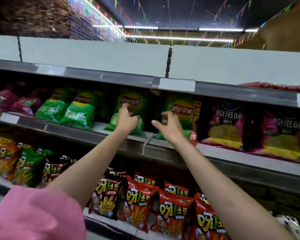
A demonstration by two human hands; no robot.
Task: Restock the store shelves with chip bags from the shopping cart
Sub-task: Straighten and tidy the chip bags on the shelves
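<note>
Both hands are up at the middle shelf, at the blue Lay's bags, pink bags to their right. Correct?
Not quite: the Lay's bags are green, not blue. The head view shows the left hand and right hand up at the middle shelf, with the pink bags to the right as you said.

head view, facing shelves [87,134], close up

Both bare arms reach up toward twelve o'clock. Left hand [127,118]: fingers loosely curled, index raised, nothing held. Right hand [170,126], at its three o'clock: fingers hooked, thumb stretched toward nine, nothing held
</note>
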